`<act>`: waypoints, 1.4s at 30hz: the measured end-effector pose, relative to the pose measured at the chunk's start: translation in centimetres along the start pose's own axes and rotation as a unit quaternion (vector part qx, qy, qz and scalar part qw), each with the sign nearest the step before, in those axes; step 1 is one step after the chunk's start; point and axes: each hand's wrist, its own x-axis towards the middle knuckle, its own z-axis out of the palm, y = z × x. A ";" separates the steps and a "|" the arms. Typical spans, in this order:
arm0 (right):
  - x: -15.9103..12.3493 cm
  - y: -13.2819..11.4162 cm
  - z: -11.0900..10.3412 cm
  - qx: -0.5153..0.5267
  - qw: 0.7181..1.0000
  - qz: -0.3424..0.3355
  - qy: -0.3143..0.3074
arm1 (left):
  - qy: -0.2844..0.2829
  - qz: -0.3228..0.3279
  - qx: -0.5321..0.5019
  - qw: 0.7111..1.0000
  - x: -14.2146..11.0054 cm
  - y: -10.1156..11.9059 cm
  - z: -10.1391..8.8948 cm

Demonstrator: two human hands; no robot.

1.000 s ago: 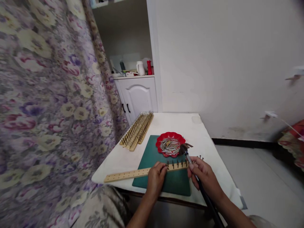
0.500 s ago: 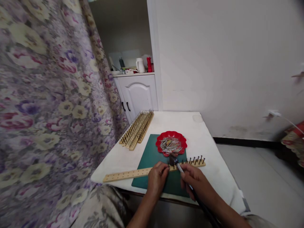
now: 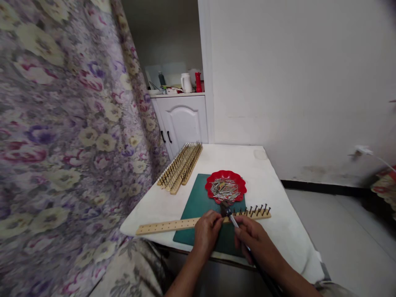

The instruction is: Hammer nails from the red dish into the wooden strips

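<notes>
A pale wooden strip [image 3: 173, 226] with rows of small holes lies across the green mat [image 3: 193, 204]. Several dark nails [image 3: 256, 210] stand in its right part. My left hand [image 3: 206, 231] rests on the strip, thumb and forefinger pinched on what looks like a nail, mostly hidden by the fingers. My right hand [image 3: 252, 237] is wrapped round a hammer [image 3: 232, 220] with a metal shaft and dark grip. The hammer's head is right beside my left fingertips, over the strip. Just behind it sits a red scalloped dish [image 3: 241, 181] of loose silvery nails [image 3: 224, 189].
Several nail-studded wooden strips [image 3: 181, 167] lie together at the table's back left. A white cloth [image 3: 247, 161] covers the table. A floral curtain [image 3: 77, 144] hangs close on the left; a white cabinet [image 3: 185, 119] stands behind, and a wall [image 3: 293, 82] runs along the back.
My right hand has brought the hammer left and down, its head moving from beside the dish to my left fingertips. My left hand keeps its pinch on the strip.
</notes>
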 end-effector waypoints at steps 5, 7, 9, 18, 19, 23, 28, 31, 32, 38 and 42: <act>-0.1 0.1 -0.1 -0.010 1.000 0.008 -0.011 | 0.000 0.003 -0.001 1.000 0.0 0.1 -0.1; -0.2 -0.1 -0.3 -0.009 1.000 0.003 -0.006 | 0.003 0.003 -0.007 1.000 -0.1 0.1 -0.1; -0.3 -0.4 -0.5 -0.006 1.000 -0.006 0.007 | 0.004 0.005 -0.017 1.000 -0.1 0.1 -0.1; -0.4 -1.0 -1.7 0.008 0.999 -0.025 0.041 | 0.024 0.026 -0.068 0.997 -0.4 -0.5 -0.5; -0.4 -1.0 -1.8 0.011 0.999 -0.027 0.044 | 0.031 0.035 -0.059 0.997 -0.6 -0.8 -0.8; -0.6 -0.9 -1.8 0.019 0.998 -0.030 0.053 | 0.032 0.063 0.033 0.997 -1.2 -2.2 -2.1; -1.4 -0.6 -0.1 0.020 0.999 -0.020 0.014 | 0.004 0.063 0.079 0.995 -1.1 -3.1 -2.6; -1.9 -0.4 1.0 0.023 1.000 -0.009 -0.017 | -0.003 0.057 0.080 0.995 -0.7 -2.3 -2.2; -2.0 -0.4 1.3 0.024 0.999 -0.006 -0.024 | -0.005 0.057 0.077 0.995 -0.5 -2.0 -2.0; -2.4 -0.5 1.4 0.029 0.999 -0.017 -0.034 | -0.004 0.059 0.056 0.997 0.2 -0.3 -0.7; -2.3 -0.8 1.0 0.046 0.998 -0.018 -0.025 | -0.003 0.052 0.062 0.997 0.4 0.0 -0.5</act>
